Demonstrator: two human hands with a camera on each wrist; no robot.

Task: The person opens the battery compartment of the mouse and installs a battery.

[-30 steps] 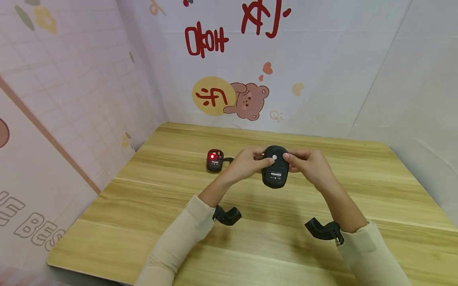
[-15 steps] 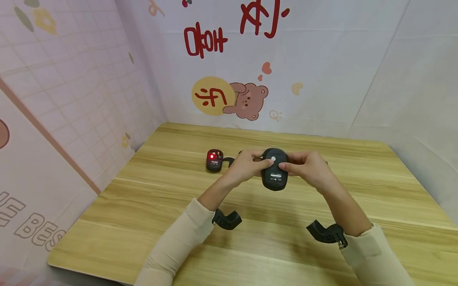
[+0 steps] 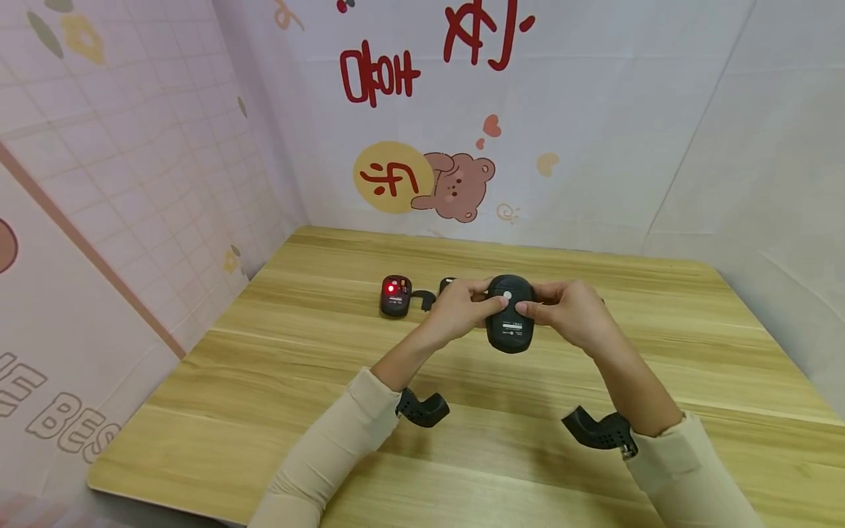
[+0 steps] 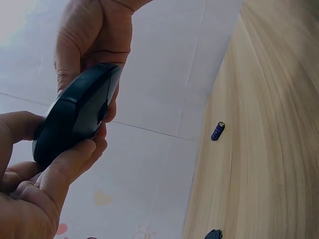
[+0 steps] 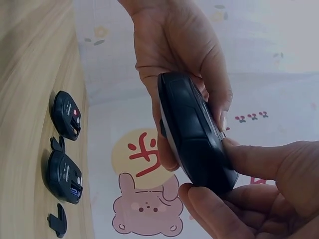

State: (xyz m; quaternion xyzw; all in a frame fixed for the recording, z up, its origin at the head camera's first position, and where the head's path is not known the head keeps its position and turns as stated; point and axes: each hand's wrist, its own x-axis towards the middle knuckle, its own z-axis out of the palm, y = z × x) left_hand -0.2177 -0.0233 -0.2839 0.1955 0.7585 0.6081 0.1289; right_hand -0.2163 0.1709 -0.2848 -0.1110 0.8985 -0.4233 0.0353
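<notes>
Both hands hold a black computer mouse [image 3: 510, 326] above the table, its underside with a white round spot and label turned toward the head camera. My left hand [image 3: 455, 312] grips its left side, thumb by the white spot. From the right, my right hand [image 3: 569, 315] pinches it, thumb pressed on the underside and fingers behind. The right wrist view shows two more mice lying upside down: one mouse [image 5: 66, 115] with a red light, another mouse [image 5: 64, 177] with a blue battery [image 5: 76, 191] in its open compartment.
Beside those mice lie two small black covers, one cover [image 5: 58, 145] between them and another cover [image 5: 58, 221] past the second. A loose blue battery [image 4: 218, 131] rests on the wooden table [image 3: 297, 396]. A printed wall sheet [image 3: 594, 147] stands behind the table.
My right thumb has slid down from the mouse's upper edge onto its underside. The held mouse is slightly lower, and part of the second mouse on the table now shows behind my left hand.
</notes>
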